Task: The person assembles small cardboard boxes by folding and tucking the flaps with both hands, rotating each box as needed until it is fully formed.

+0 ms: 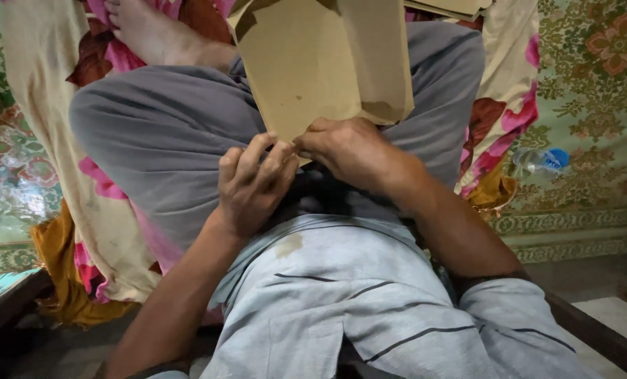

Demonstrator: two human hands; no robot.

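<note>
The left hand (pixel 254 186) and the right hand (pixel 348 151) both pinch the bottom corner of a brown paper envelope (pixel 320 63) over the lap. A hard tug could tear the thin corner, or it could slip.

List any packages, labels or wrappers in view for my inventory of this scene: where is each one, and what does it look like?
Brown paper envelope: resting on the lap, its lower edge pinched by the left hand and right hand; flat, rectangular, plain tan.
Stack of brown envelopes: top edge of the view, beyond the knees; flat, tan, mostly cut off.
Plastic bottle: lying on the patterned floor covering at right; clear with a blue label band.
</note>
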